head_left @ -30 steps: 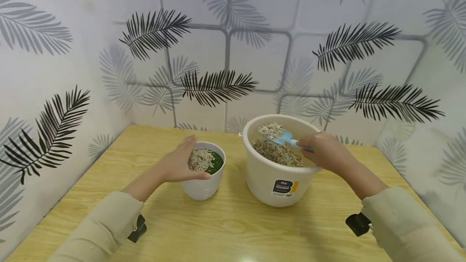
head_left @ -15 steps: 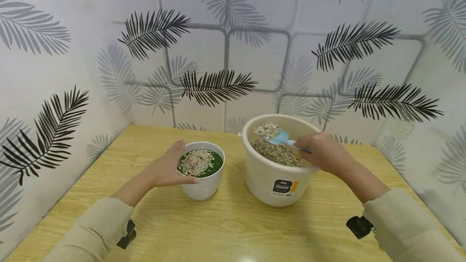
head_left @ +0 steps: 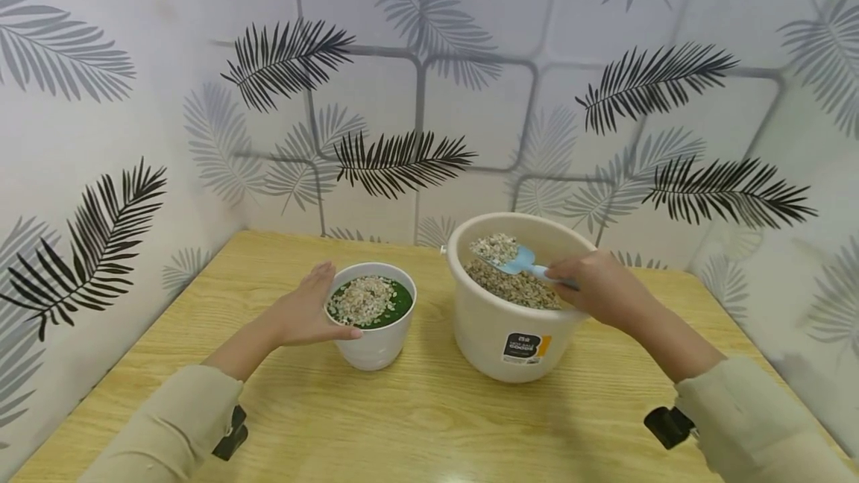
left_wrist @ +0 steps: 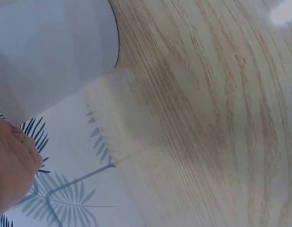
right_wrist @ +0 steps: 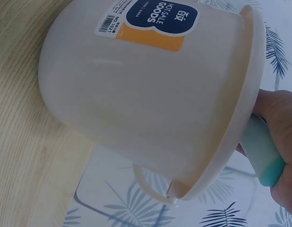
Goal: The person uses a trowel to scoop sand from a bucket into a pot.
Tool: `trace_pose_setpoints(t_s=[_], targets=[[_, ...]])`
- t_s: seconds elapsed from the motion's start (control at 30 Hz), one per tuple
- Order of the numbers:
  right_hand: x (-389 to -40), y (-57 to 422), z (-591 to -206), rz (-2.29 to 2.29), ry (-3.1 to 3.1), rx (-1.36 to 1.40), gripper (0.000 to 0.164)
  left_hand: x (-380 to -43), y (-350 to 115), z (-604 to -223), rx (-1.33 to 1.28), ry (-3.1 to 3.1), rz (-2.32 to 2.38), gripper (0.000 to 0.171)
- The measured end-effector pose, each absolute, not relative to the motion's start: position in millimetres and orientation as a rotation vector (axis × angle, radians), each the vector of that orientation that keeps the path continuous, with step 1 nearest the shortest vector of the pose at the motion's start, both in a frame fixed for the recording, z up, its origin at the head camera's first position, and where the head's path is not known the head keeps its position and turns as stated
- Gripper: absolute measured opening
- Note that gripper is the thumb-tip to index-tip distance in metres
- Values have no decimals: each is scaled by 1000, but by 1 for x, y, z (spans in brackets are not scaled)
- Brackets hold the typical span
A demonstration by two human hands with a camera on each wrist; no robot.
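Observation:
In the head view my right hand (head_left: pixel 597 285) grips the handle of a small light-blue hand shovel (head_left: pixel 520 262). Its blade is heaped with pale, coarse granules (head_left: pixel 495 247) and held inside the mouth of a large cream bucket (head_left: pixel 520 345). Darker granules of the same sort (head_left: pixel 513 285) partly fill this bucket. My left hand (head_left: pixel 305 311) rests at the left side of a small white pot (head_left: pixel 372 349), thumb and fingers spread along its rim. The pot has a green surface inside, with pale granules (head_left: pixel 364 300) piled on it. The left wrist view shows the curled-looking hand edge near the pot's rim.
Both containers stand on a light wood-grain table (head_left: pixel 416 423), the pot left of the bucket with a gap between. A wall with leaf-patterned paper (head_left: pixel 470 118) runs behind the table. The bucket's handle (right_wrist: pixel 153 189) hangs at its side in the right wrist view.
My left hand has shifted left, from over the pot's rim to its side, uncovering more of the granules inside. The loaded shovel has moved only slightly within the bucket's mouth.

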State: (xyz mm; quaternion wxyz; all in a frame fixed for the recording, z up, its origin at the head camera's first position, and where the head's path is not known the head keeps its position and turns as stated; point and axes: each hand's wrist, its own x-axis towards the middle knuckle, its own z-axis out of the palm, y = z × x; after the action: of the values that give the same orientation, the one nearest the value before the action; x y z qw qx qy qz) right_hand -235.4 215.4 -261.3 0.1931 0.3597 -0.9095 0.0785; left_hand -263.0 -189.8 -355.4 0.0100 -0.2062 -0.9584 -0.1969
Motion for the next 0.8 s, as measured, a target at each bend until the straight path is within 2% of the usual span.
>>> trace_pose_setpoints(t_s=[0.8], targets=[[-223,216,-256,215,-2557,993,21,-264,-190,-359,-635,-2991,-633,117]])
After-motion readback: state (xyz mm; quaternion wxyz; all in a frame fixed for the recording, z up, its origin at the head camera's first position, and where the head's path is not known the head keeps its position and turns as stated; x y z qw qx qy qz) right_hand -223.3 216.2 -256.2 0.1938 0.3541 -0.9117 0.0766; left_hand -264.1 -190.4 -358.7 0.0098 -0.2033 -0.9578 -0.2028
